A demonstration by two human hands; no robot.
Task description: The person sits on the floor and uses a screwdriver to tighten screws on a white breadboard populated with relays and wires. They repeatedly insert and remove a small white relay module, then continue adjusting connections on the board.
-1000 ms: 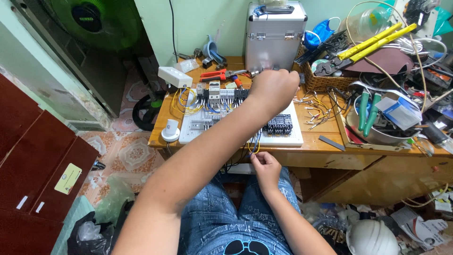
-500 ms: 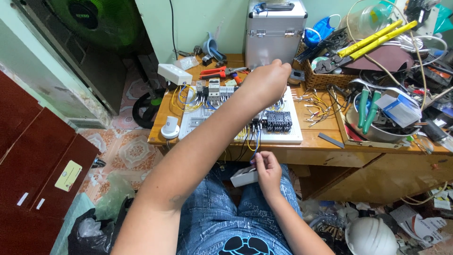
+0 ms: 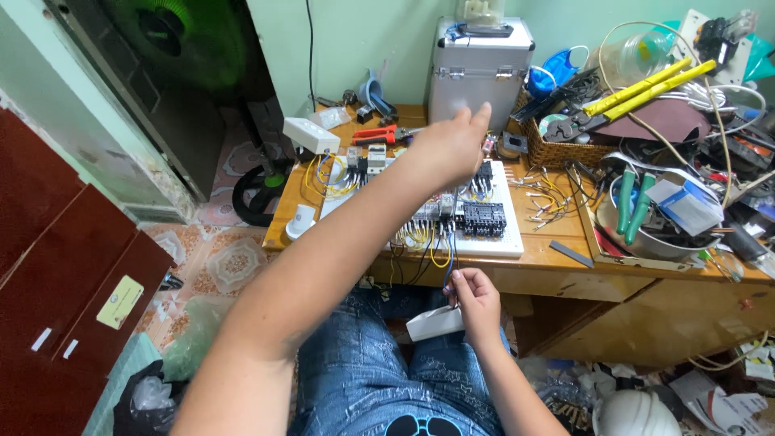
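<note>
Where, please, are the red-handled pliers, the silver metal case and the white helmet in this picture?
red-handled pliers point(image 3: 378, 135): head view, on the red handles.
silver metal case point(image 3: 478, 77): head view, on its front wall.
white helmet point(image 3: 638, 414): head view, on the top of its shell.

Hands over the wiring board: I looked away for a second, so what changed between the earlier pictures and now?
The left hand lifted off the wiring board and now reaches out toward the metal case, finger extended. The right hand sank slightly below the desk edge, pinching a thin wire, with a small white box now showing under it. Board, tools and case stayed put.
</note>
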